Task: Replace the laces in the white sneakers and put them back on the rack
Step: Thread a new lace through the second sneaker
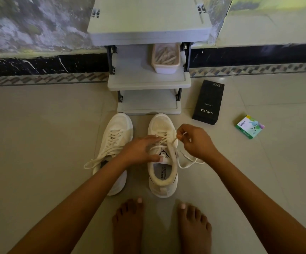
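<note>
- The right hand [194, 142] pinches a lace [173, 143] end drawn up from the sneaker [162, 187] on the floor. The left hand [141, 149] presses flat on its tongue.
- A weak pinch could let the end slip back out.
- The other sneaker [117, 125] sits just beside it. The rack [148, 79], tub [165, 68], black box [208, 103] and green box [249, 126] block nothing.

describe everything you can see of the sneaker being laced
The sneaker is white and mesh-toed, with a padded collar and an insole printed SPEED FLEXIBLE. It stands upright on the floor, toe toward the rack, beside the other sneaker. Its lace is partly threaded; the left hand presses on the tongue and the right hand pinches a loose end.
</note>
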`<state>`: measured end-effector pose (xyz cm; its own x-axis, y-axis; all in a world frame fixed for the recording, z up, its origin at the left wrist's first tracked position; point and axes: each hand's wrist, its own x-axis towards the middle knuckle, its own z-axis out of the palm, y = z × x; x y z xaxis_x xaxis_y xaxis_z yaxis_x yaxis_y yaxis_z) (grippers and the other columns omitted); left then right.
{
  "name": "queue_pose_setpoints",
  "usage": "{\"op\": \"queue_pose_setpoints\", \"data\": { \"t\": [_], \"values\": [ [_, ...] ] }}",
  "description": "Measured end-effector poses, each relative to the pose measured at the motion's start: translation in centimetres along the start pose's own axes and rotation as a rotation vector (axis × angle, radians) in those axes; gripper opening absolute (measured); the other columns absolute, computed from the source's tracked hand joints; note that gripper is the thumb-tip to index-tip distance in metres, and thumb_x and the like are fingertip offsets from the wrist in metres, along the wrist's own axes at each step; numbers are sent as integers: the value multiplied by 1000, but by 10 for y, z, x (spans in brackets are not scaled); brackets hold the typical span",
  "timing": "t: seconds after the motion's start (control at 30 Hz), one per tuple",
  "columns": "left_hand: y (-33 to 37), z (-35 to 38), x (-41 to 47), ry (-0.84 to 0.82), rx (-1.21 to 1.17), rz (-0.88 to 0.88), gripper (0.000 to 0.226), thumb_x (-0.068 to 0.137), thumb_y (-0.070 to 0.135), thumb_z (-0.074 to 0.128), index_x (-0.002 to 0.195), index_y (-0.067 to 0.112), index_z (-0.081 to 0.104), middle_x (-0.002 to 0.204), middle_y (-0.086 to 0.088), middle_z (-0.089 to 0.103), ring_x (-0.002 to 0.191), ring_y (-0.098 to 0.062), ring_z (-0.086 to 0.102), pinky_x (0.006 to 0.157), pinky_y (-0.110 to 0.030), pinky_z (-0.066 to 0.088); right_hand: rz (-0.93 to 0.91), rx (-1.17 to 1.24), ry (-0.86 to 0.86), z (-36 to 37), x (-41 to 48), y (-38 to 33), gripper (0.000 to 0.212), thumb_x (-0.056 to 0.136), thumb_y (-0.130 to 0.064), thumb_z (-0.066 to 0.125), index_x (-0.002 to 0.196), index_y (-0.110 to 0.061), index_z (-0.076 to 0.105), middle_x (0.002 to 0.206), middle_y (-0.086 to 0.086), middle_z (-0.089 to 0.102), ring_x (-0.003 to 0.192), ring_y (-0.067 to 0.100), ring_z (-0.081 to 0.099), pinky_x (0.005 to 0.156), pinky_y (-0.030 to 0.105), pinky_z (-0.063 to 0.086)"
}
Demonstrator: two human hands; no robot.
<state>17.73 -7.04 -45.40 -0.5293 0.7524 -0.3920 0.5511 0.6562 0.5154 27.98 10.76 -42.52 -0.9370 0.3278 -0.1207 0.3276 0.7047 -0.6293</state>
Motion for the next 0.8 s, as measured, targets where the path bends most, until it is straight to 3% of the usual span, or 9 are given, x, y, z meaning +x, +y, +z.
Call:
{"op": "queue_pose_setpoints", "data": {
  "t": [0.07, 0.17, 0.2, 0.27, 0.37, 0.43, 0.63, 0.7, 0.8],
  "values": [
    [-2, 1, 2, -48, 30, -2, 83, 74, 57, 68, 144, 32, 31, 152, 6, 32, 136, -17, 35, 109, -39, 34, -32, 294, 40, -24, 0, -10, 13, 95, -14, 49, 85, -22, 53, 89, -10, 62, 84, 4, 60, 79, 22, 48],
    [-1, -7, 7, -106, -6, -18, 84, 73, 57, 69, 144, 29, 34, 150, 6, 35, 136, -16, 34, 111, -34, 30, 11, 973, 44, -55, -1, -21, 19, 99, -15, 37, 82, -18, 47, 77, -5, 66, 74, 9, 66, 69, 20, 53],
    [-1, -12, 9, -137, -15, -17, 83, 74, 56, 69, 144, 27, 35, 150, 5, 36, 136, -15, 34, 110, -32, 29, 70, 1027, 61, -55, 0, -20, 20, 99, -15, 35, 82, -18, 45, 71, -4, 61, 65, 11, 62, 64, 24, 52],
    [-1, -18, 12, -178, -14, -18, 82, 75, 55, 69, 144, 24, 36, 149, 4, 36, 136, -16, 34, 109, -29, 28, 166, 637, 80, -38, 1, -21, 15, 98, -15, 36, 86, -19, 44, 74, -1, 52, 64, 13, 53, 58, 23, 44],
    [1, -15, 12, -152, 50, -30, 83, 74, 58, 68, 143, 24, 36, 149, 2, 38, 134, -18, 37, 109, -33, 32, 162, 23, -128, 5, -4, -9, 12, 99, -24, 41, 103, -14, 45, 87, 1, 54, 79, 18, 55, 57, 20, 40],
    [1, -11, 11, -127, 72, -36, 84, 73, 60, 68, 143, 25, 37, 148, 2, 39, 133, -19, 38, 108, -35, 33, 163, -101, -233, 22, -10, 0, 25, 98, -31, 43, 109, -10, 50, 95, 4, 57, 83, 18, 54, 64, 23, 42],
    [0, -9, 12, -118, 54, -41, 84, 72, 62, 67, 142, 27, 38, 147, 2, 40, 132, -19, 40, 107, -35, 34, 1, -101, -194, 14, -7, -4, 24, 99, -21, 40, 106, -4, 55, 106, 12, 55, 94, 24, 53, 78, 27, 41],
    [0, -8, 11, -114, 35, -53, 83, 72, 61, 68, 142, 27, 38, 147, 2, 41, 132, -19, 40, 108, -37, 35, 38, 211, -200, 2, -7, -10, 20, 99, -18, 39, 103, -6, 54, 106, 7, 57, 98, 21, 55, 80, 24, 43],
    [-1, -6, 9, -108, 9, -73, 83, 71, 61, 68, 141, 29, 39, 147, 2, 41, 132, -20, 40, 108, -39, 35, 25, 963, -244, -28, -9, -21, 20, 99, -18, 35, 90, -9, 51, 88, 2, 66, 88, 18, 65, 82, 28, 53]
  ]
}}
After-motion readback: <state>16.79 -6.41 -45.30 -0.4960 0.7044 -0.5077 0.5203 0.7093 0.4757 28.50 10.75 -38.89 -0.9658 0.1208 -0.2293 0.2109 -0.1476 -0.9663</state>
